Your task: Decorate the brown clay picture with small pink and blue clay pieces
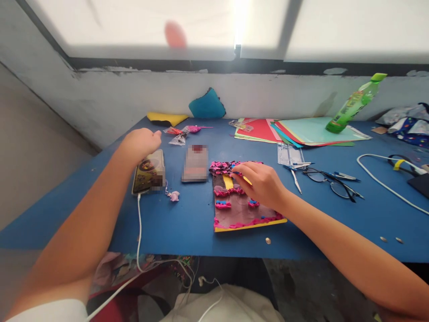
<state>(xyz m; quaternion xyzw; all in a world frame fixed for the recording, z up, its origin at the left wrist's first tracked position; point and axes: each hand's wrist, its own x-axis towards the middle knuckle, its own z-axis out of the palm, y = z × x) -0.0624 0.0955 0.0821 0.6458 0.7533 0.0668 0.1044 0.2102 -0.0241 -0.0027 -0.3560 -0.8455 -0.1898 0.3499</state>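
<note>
A flat craft panel [234,212] lies on the blue table, with a brown surface, ruffled pink trim, small blue bits and a yellow edge. Over its upper part, my right hand [263,185] has its thumb and fingers pinched together, with a small blue piece [236,173] at the tips. My left hand [140,142] is raised above the far end of a phone [149,176] plugged into a white cable. Its fingers are curled and mostly hidden, so I cannot see what they hold. Small plastic packets [178,137] with pink and red contents lie just beyond it.
A second phone [195,165] lies between my hands. To the right are eyeglasses [330,182], pens [346,176], a clear plastic case [290,154] and coloured sheets [258,130] under a tilted green bottle [353,105]. Yellow [167,118] and teal [208,105] pieces rest near the wall.
</note>
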